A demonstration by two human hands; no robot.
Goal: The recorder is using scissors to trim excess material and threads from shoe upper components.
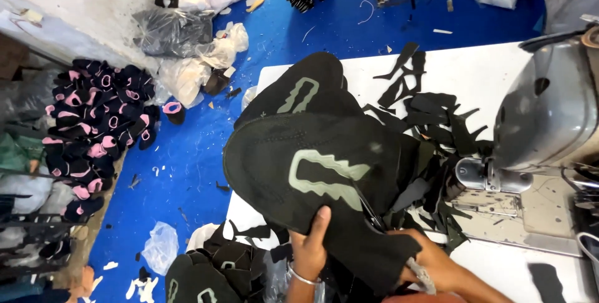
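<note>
— Holding something up at the table, are they?

— Yes. The left hand (310,248) grips the lower edge of a black shoe-upper piece (312,172), thumb pressed up against its face and the other fingers hidden behind the fabric. The piece carries a pale grey-green outlined patch (321,175) and is raised, tilted toward the camera, above the near left part of the white table (499,72).

— And the other hand?

— The right hand (430,265) is closed around the piece's lower right corner, pinching the dark fabric. A slim dark tool seems to lie along the fabric just above it, but it is too blurred to say what it is. A silver bangle (301,275) sits on the left wrist.

— What is behind the piece?

— A second black upper (299,87) with the same pale patch pokes out above it. To the right, black offcuts (430,116) are scattered over the table, reaching up to the grey sewing machine (549,116) at the right edge.

— And off the table?

— More black uppers (206,275) lie stacked below the left hand. On the blue floor (187,153) to the left there is a heap of black-and-pink shoe pieces (97,128), and plastic bags (181,34) rest near the wall.
</note>
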